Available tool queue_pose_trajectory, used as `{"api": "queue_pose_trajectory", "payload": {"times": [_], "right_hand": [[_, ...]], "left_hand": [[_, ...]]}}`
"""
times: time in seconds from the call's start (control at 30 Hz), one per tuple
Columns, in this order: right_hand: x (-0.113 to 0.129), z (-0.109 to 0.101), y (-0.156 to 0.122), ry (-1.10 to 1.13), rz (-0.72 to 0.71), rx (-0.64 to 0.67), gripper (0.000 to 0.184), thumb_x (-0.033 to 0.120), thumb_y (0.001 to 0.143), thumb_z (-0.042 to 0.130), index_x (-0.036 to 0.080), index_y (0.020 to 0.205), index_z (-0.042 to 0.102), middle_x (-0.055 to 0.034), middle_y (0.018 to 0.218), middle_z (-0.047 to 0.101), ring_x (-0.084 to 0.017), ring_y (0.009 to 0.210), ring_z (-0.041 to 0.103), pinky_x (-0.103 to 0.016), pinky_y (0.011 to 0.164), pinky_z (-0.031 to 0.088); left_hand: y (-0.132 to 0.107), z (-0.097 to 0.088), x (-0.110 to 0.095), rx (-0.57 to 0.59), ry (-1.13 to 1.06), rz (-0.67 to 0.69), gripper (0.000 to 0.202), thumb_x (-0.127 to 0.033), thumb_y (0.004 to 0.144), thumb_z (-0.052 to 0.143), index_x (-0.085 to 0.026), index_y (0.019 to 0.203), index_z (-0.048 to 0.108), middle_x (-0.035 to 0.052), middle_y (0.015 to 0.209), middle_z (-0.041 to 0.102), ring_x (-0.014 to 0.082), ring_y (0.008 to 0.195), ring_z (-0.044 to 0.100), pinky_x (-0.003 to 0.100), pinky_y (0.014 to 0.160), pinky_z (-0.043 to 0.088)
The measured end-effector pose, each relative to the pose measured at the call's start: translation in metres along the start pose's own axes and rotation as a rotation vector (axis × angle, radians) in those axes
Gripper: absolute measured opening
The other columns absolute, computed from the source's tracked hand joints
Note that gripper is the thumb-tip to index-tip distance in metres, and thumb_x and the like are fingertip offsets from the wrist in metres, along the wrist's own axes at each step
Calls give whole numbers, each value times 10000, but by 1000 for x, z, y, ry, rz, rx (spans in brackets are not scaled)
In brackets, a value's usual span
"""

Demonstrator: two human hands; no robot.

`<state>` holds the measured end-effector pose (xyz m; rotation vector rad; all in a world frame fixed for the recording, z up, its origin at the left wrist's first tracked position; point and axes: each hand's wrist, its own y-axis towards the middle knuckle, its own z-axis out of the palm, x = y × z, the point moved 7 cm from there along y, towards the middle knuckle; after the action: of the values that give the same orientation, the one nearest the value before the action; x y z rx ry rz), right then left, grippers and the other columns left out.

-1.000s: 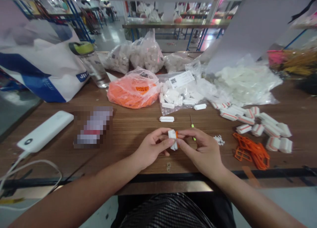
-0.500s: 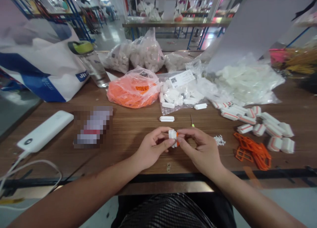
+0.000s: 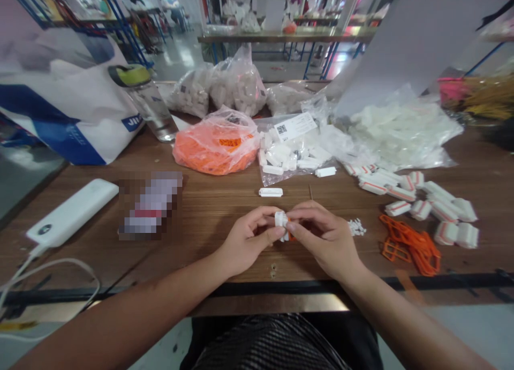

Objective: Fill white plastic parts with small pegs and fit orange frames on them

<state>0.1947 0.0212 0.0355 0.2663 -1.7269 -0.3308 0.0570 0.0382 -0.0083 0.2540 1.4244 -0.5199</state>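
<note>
Both hands meet above the wooden table, holding a small white plastic part (image 3: 280, 219) with an orange piece (image 3: 290, 236) at its lower side. My left hand (image 3: 249, 233) grips it from the left between thumb and fingers. My right hand (image 3: 321, 235) pinches it from the right, its fingers hiding much of the part. A thin tool (image 3: 310, 192) lies just above my right hand, with only its tip showing. A white plastic casing (image 3: 270, 192) lies on the table beyond my hands, and a small heap of tiny white pieces (image 3: 356, 227) lies to the right.
To the right lie several white parts with orange stripes (image 3: 420, 209) and orange plastic frames (image 3: 409, 247). Behind are a transparent bag of white parts (image 3: 289, 156), an orange-filled bag (image 3: 214, 148), a water bottle (image 3: 148, 105) and a white power bank (image 3: 72, 212) with its cable.
My fingers have closed further over the white part, and it has turned slightly, with the orange piece now lower right. My right hand now covers the thin tool's yellow-green handle.
</note>
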Motion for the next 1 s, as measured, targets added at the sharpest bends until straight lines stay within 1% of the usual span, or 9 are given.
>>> {"api": "queue_pose_trajectory", "payload": {"times": [0.07, 0.17, 0.23, 0.33, 0.47, 0.6, 0.77, 0.87, 1.0], "right_hand": [[-4, -1, -2, 14, 25, -16, 120, 199, 767, 694, 258, 864, 732, -1, 796, 668, -119, 671, 627, -285, 610, 536], [-12, -2, -6, 11, 110, -62, 184, 227, 745, 720, 248, 928, 718, 1, 781, 712, -126, 641, 649, -291, 603, 557], [-13, -3, -8, -35, 136, -86, 144, 248, 740, 733, 236, 884, 721, -1, 751, 727, -133, 622, 658, -292, 594, 564], [-5, -4, -9, -113, 72, -110, 40, 246, 763, 722, 246, 802, 732, -10, 777, 742, -146, 663, 678, -302, 618, 574], [5, -2, -10, -208, -48, -117, 88, 205, 799, 690, 273, 823, 742, -14, 847, 739, -154, 741, 689, -314, 665, 578], [6, 0, -13, -329, -56, -109, 106, 210, 831, 657, 275, 846, 739, -8, 799, 708, -142, 680, 660, -307, 633, 564], [9, 2, -13, -278, -66, -77, 135, 193, 843, 623, 257, 885, 735, -4, 785, 715, -134, 674, 654, -285, 603, 537], [4, 0, -12, -218, 5, -76, 115, 213, 830, 631, 249, 846, 739, 4, 733, 730, -129, 622, 656, -274, 571, 530], [-6, 0, -7, -92, 119, -68, 62, 244, 785, 676, 238, 778, 738, -2, 714, 731, -133, 612, 657, -278, 572, 535]], "left_hand": [[0, 1, -1, 3, 2, 8, 325, -342, 803, 684, -182, 1072, 601, 61, 939, 697, 159, 786, 616, 256, 659, 453], [0, 1, -2, 13, 12, -1, 317, -342, 815, 669, -186, 1082, 595, 64, 951, 699, 158, 792, 614, 254, 652, 453], [0, 0, -1, 9, 6, -3, 325, -342, 816, 668, -188, 1092, 589, 61, 949, 698, 155, 794, 611, 252, 651, 456], [1, -1, -1, 2, -2, -3, 337, -344, 813, 673, -189, 1099, 584, 54, 924, 693, 156, 796, 610, 250, 652, 459], [1, -1, -1, -16, 1, 5, 335, -343, 809, 677, -185, 1090, 587, 51, 914, 689, 153, 785, 608, 251, 649, 455], [1, -1, -3, -50, 28, 33, 320, -332, 811, 676, -177, 1079, 596, 58, 929, 699, 159, 787, 618, 260, 649, 454], [0, -2, -4, -65, 19, 60, 313, -320, 820, 670, -172, 1084, 592, 67, 960, 706, 173, 829, 636, 274, 682, 472], [1, -1, -5, -58, 23, 80, 291, -299, 828, 666, -172, 1079, 592, 64, 964, 704, 172, 854, 635, 279, 713, 474], [0, -1, -4, -61, 22, 94, 285, -290, 833, 665, -169, 1081, 595, 60, 949, 702, 168, 839, 634, 296, 741, 474]]}}
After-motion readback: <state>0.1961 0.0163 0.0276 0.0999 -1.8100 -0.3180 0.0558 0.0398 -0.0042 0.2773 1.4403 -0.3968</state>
